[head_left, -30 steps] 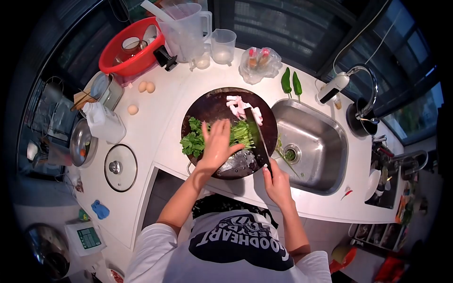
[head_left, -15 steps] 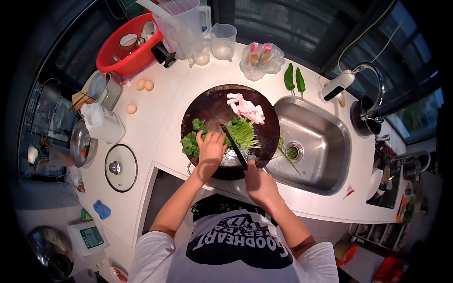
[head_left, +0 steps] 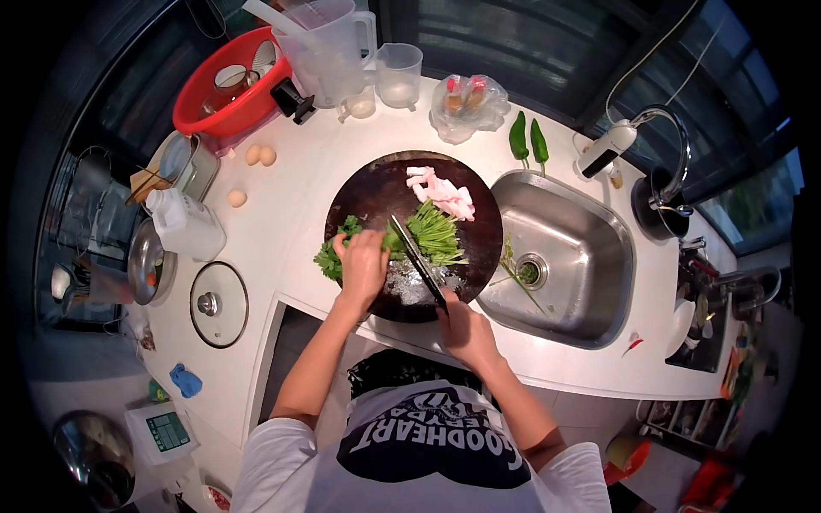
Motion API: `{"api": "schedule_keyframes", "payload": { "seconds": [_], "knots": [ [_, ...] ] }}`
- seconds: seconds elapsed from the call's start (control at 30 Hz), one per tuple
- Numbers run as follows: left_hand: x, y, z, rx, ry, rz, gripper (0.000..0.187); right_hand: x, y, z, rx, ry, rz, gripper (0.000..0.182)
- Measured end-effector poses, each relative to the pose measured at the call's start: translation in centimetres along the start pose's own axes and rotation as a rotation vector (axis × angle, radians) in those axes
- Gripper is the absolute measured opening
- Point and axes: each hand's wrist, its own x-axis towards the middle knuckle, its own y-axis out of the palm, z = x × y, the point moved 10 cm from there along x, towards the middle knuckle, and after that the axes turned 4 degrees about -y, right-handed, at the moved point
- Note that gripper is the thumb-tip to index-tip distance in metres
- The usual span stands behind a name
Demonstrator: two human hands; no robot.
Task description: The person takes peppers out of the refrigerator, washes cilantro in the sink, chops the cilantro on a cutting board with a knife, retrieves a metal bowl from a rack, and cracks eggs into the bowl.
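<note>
My right hand is closed around the handle of a kitchen knife, its blade slanting up and left over the round dark chopping board. On the board's left side, my left hand has its fingers curled over a bunch of leafy green herbs, with stems pointing toward the blade. Right of the blade lies a pile of cut green stems. Pale pink strips of raw meat rest behind that pile. The wet board surface shines below the knife.
A steel sink with green scraps at its drain adjoins the board on the right. Two green peppers lie behind it. Leftward are a glass lid, several eggs, a white jug and a red basin.
My left hand has shifted left, drawing the leafy herbs with it. A gap has opened between the herbs and the cut stems, with the knife still in my right hand.
</note>
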Motion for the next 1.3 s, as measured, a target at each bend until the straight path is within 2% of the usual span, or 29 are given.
{"api": "schedule_keyframes", "payload": {
  "seconds": [0.07,0.2,0.27,0.33,0.37,0.47,0.5,0.6,0.67,0.73,0.8,0.9,1.03,1.13,1.27,1.3],
  "knots": [
    [1.4,-1.1,0.6,-0.031,-0.057,-0.101,0.023,-0.9,-0.8,0.4,0.072,-0.011,-0.061,0.037],
    [4.0,-0.7,-1.9,-0.145,-0.011,-0.106,0.024,-2.2,-3.1,-0.1,0.163,0.031,-0.179,0.033],
    [4.4,0.9,-4.0,-0.18,0.003,-0.012,0.026,-2.5,-4.1,-0.8,0.196,0.065,-0.239,0.031],
    [3.9,3.7,-5.0,-0.089,-0.013,0.177,0.032,-2.6,-5.0,-1.5,0.218,0.112,-0.271,0.03],
    [3.5,5.3,-4.3,-0.09,-0.054,0.303,0.054,-2.6,-5.4,-1.7,0.215,0.098,-0.294,0.028],
    [2.5,2.1,-4.0,-0.088,-0.003,0.205,0.079,-2.3,-6.1,-1.2,0.2,0.065,-0.272,0.028],
    [2.2,1.6,-3.3,-0.113,-0.05,0.295,0.094,-2.2,-6.2,-0.7,0.175,0.041,-0.245,0.028],
    [1.5,0.7,-1.4,-0.089,-0.035,0.23,0.091,-1.0,-5.9,1.1,0.087,-0.016,-0.149,0.029],
    [0.9,2.3,-0.7,0.004,0.046,0.213,0.084,-0.1,-4.9,2.3,0.005,-0.035,-0.065,0.031],
    [0.5,2.3,-1.3,0.051,0.11,0.123,0.059,0.9,-3.9,2.6,-0.101,0.008,-0.014,0.028],
    [0.3,2.0,-1.9,0.09,0.134,0.067,0.042,1.5,-2.7,2.1,-0.151,0.062,0.064,0.026],
    [-0.2,2.8,-1.8,0.125,0.141,0.006,0.033,2.2,-2.1,1.9,-0.141,0.115,0.141,0.022],
    [-0.7,2.4,-2.9,0.099,0.198,-0.024,0.03,3.3,-1.6,1.8,-0.013,0.111,0.146,0.016],
    [-0.8,2.6,-2.7,0.114,0.21,-0.046,0.03,3.9,0.1,1.0,-0.062,0.107,0.128,0.017],
    [-1.2,1.9,-1.4,0.094,0.087,-0.014,0.037,3.1,0.5,0.5,-0.046,0.099,0.089,0.022],
    [-1.1,2.4,-0.6,0.142,0.019,0.077,0.052,3.0,0.4,0.3,-0.07,0.082,0.075,0.023]
  ]
}}
